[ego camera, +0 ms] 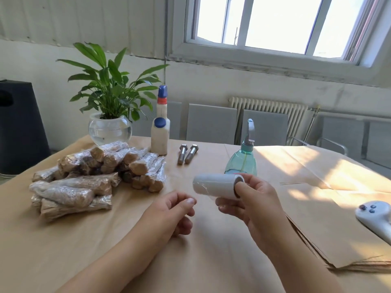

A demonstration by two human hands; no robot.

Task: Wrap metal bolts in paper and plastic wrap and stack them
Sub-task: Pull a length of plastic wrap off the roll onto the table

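Head view, centre of frame: the roll of plastic wrap [215, 187] is held above the table, its axis roughly level, cardboard core facing right. Right hand [251, 201] grasps it, thumb pushed into the core opening, fingers curled beneath the roll. Left hand [175, 210] sits just left of the roll, fingers loosely curled; whether it pinches the film's loose end cannot be told.

Two bare metal bolts [187, 154] lie side by side on the paper-covered table [148, 240], upper centre, heads pointing away. Left of centre, a pile of wrapped bolts [95, 174], brown paper under clear film, is stacked in crossed layers.

Behind the bolts stands a white glue bottle [160, 137] with a blue cap; a second, taller bottle [162, 102] stands behind it. A teal spray bottle [242, 159] stands just beyond the roll. A potted plant in a glass bowl [110, 127] occupies the upper left. Stacked brown paper sheets [330, 235] lie at right, with a white handheld device [376, 216] at the right edge.
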